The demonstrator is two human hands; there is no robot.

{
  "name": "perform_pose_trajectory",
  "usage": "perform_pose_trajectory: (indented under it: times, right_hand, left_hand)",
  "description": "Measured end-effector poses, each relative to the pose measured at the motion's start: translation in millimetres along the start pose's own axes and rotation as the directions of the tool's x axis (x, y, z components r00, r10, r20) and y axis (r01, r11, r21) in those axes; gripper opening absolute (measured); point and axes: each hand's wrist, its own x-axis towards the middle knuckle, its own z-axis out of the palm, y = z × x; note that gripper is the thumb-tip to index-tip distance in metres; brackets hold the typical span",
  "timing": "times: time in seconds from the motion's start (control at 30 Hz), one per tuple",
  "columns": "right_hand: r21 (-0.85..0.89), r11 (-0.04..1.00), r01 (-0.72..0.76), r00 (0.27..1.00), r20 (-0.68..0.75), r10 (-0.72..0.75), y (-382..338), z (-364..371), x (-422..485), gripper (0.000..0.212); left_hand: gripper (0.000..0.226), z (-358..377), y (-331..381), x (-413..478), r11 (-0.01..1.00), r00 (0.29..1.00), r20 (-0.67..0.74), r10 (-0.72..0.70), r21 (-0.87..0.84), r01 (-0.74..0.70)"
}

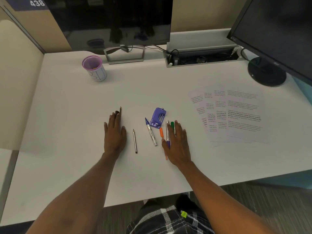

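My left hand (114,132) lies flat on the white desk (67,107), fingers straight, over a dark pencil (120,112) and a black pen tip that stick out past the fingertips. A second pencil (135,141) lies loose just to its right. My right hand (177,141) rests flat over a purple pen (168,132), a green-capped marker (172,124) and an orange pen (161,132). A blue-capped marker (151,132) and a purple stapler (158,117) lie between the hands, untouched.
A purple mesh pen cup (94,68) stands at the back left. Printed sheets (236,115) are fanned out at the right. Two monitors (118,19) (278,31) and a cable tray (202,58) line the back edge. A cubicle wall runs along the left.
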Motion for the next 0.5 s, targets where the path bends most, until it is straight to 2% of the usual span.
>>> perform_pose_trajectory:
  times: [0.17, 0.3, 0.5]
  right_hand:
    - [-0.063, 0.997, 0.044, 0.998, 0.044, -0.041, -6, 11, -8, 0.077]
    - [-0.079, 0.995, 0.057, 0.998, 0.025, -0.055, -11, 15, -15, 0.076]
    - [-0.095, 0.994, 0.048, 0.999, 0.022, -0.047, -17, 21, -24, 0.077]
  left_hand:
    - [0.065, 17, 15, -22, 0.999, 0.998, -0.056, 0.035, -0.013, -0.035]
    - [0.072, 27, 26, -36, 0.995, 0.994, -0.036, 0.098, -0.005, -0.099]
    - [0.057, 35, 44, -53, 0.995, 0.995, 0.003, 0.100, -0.004, -0.100]
